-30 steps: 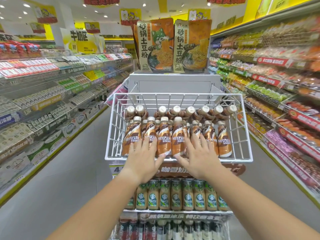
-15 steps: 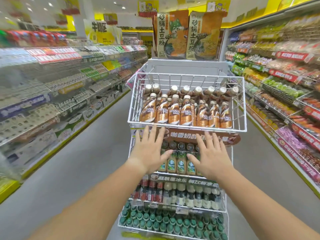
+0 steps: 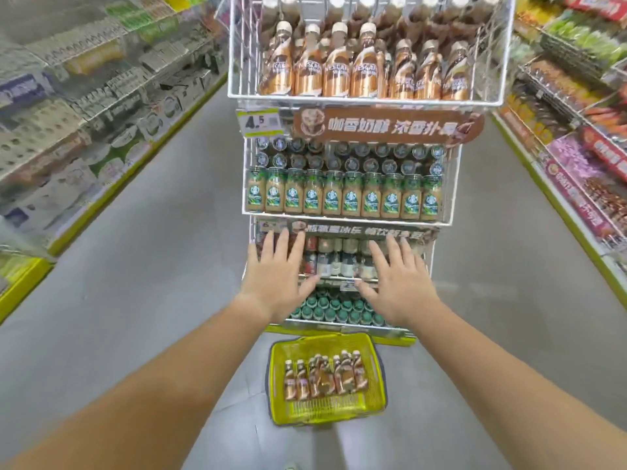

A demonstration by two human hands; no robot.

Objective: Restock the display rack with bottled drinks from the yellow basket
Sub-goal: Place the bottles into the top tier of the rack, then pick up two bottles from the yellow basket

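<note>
Display rack (image 3: pixel 339 100) is standing mid-aisle on the grey floor (image 3: pixel 152 266), with blurred stocked shelves on the left (image 3: pixel 84 106) and stocked shelves on the right (image 3: pixel 576 96) flanking it. The top tier is holding upright Nescafé bottles (image 3: pixel 339 69), labels facing the camera. A 4.5 price tag (image 3: pixel 259 122) and a brown sign (image 3: pixel 386 127) are hanging under that tier's front rail. The second tier is carrying a full front row of upright Starbucks bottles (image 3: pixel 351 198), with more behind. The third tier is holding mixed small bottles (image 3: pixel 336 257), partly covered by both hands. Green-capped bottles (image 3: pixel 339 308) are filling the bottom tier. Left hand (image 3: pixel 276 283) is hovering in front of the third tier's left half, grip wide, fingers spread and straight, holding nothing. Right hand (image 3: pixel 398 286) is doing the same in front of the right half, grip wide, holding nothing. Whether the fingertips are touching the rack is not clear. Yellow basket (image 3: pixel 376 378) is sitting on the floor just in front of the rack's foot, showing between the two forearms and well below the hands. The bottled drinks (image 3: pixel 324 376) are sitting in its far half in one side-by-side row; they seem to be lying down, caps pointing toward the rack, long axes running from the rack toward the person, a few leaning askew against their neighbours. The basket's near half is showing bare mesh.
</note>
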